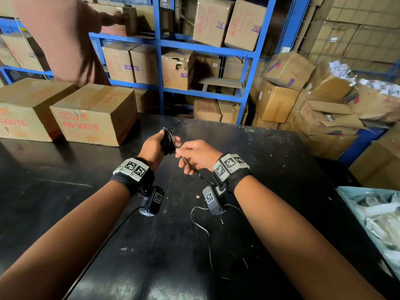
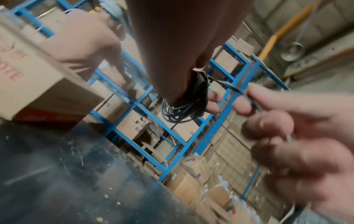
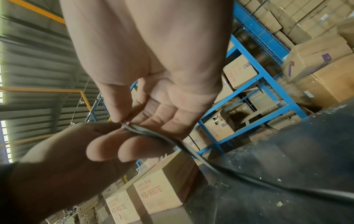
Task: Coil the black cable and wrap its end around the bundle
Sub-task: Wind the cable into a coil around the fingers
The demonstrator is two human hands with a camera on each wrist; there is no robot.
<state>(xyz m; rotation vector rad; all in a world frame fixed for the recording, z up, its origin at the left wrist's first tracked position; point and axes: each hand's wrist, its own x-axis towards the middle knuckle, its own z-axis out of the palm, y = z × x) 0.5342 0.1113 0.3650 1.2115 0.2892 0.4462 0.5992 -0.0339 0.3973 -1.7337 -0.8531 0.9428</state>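
Observation:
My left hand [image 1: 159, 144] grips a bundle of coiled black cable [image 1: 167, 140] above the black table [image 1: 65, 191]; in the left wrist view the coil [image 2: 184, 104] hangs from my curled fingers [image 2: 212, 106]. Just to its right my right hand [image 1: 194, 158] pinches the cable's free strand [image 2: 226, 85] between thumb and forefinger. The loose remainder of the cable [image 1: 207, 234] trails from that hand down onto the table and loops toward me. In the right wrist view the strand [image 3: 172, 142] runs from the pinch across my left fingers.
Two cardboard boxes [image 1: 95, 113] stand on the table at the back left. Another person [image 1: 62, 40] reaches into the blue shelving [image 1: 160, 61] behind them. More boxes are piled at the right, and a light blue bin [image 1: 372, 217] of packets sits at the table's right edge.

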